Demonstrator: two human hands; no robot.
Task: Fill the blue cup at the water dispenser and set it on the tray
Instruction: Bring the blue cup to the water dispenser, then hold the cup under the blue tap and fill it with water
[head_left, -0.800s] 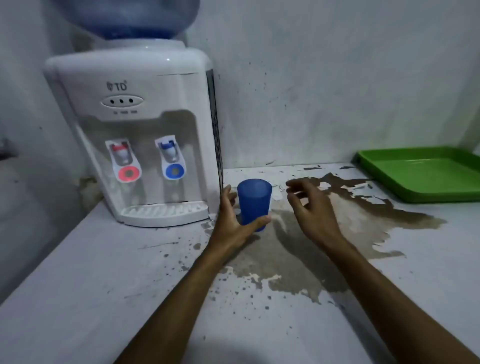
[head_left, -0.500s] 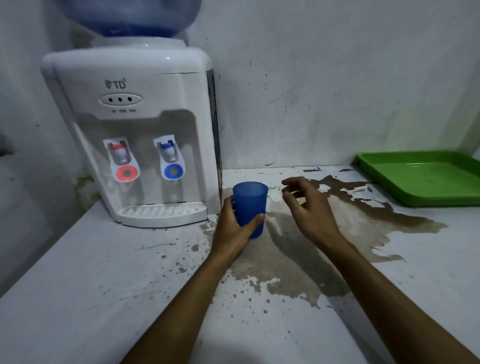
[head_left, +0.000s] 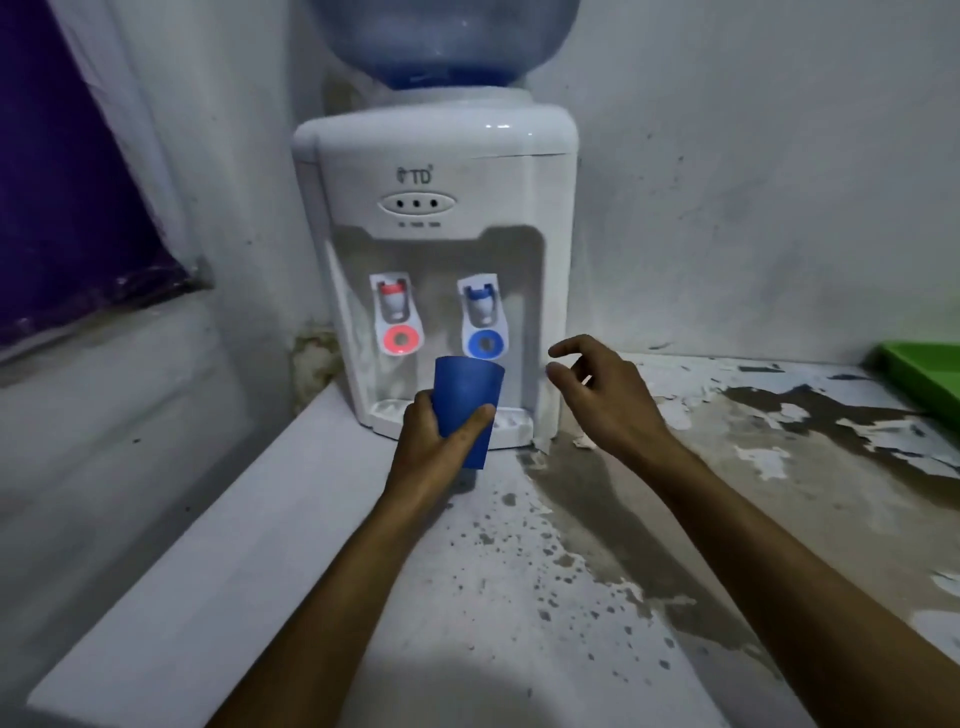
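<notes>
Only one view here, the head camera looking down at a counter. The left hand (head_left: 434, 452) is wrapped around the lower half of the blue cup (head_left: 467, 402), thumb across the front and fingers curled behind, so it's a firm squeeze on the cup. The cup is upright, maybe tilted a touch, and lifted off the counter (head_left: 260, 571), right in front of the water dispenser (head_left: 436, 249). Its rim sits just below the blue tap (head_left: 483, 325), over the drip tray (head_left: 511, 418) as far as I can tell. The red tap (head_left: 397, 322) is next to it on the left.

The right hand (head_left: 605, 397) is empty, fingers loosely spread and slightly curled, hanging in the air just to the right of the dispenser, not touching anything.

The big water bottle (head_left: 441, 41) sits upside down on top of the dispenser. The counter paint is peeling badly, with a dark brownish patch (head_left: 649, 493) running off to the right. The green tray (head_left: 930, 374) is at the far right edge, only a corner showing, well apart from the cup. There's something purple (head_left: 62, 182) off to the left by the wall.
</notes>
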